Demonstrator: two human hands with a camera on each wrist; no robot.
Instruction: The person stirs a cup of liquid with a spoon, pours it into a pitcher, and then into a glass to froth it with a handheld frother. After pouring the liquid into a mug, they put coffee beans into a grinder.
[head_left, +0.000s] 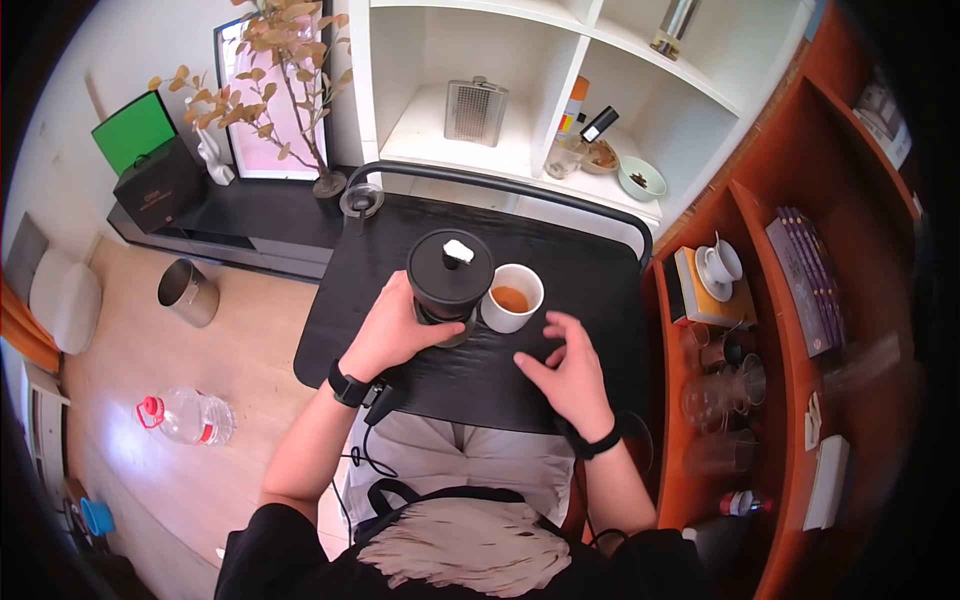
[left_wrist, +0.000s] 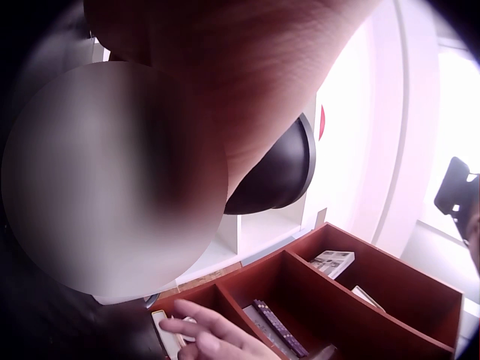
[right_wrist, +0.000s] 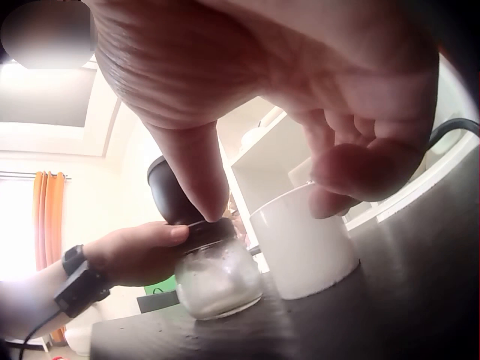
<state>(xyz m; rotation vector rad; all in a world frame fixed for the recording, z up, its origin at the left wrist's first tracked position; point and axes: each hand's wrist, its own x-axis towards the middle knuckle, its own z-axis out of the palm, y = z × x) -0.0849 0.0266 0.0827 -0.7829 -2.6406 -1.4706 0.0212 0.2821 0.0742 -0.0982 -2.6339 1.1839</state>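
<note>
My left hand (head_left: 390, 322) grips a manual coffee grinder (head_left: 450, 268) with a wide black top, a knob on its lid and a glass jar base. In the right wrist view, that glass jar (right_wrist: 219, 285) stands at the table surface, and the left thumb lies along the black collar above it. Just right of the grinder is a white cup (head_left: 527, 318) with something brown inside. Beside the cup, my right hand (head_left: 575, 375) holds nothing, its fingers loosely bent and thumb apart. A blurred round shape and the left palm hide most of the grinder in the left wrist view.
The black table (head_left: 390, 232) has a raised rail (head_left: 500, 180) along its back edge. A small glass dish (head_left: 361, 200) sits at the rear left corner. White shelves (head_left: 410, 120) rise behind; a red-brown shelf unit (head_left: 745, 215) with cups and glassware borders the right side.
</note>
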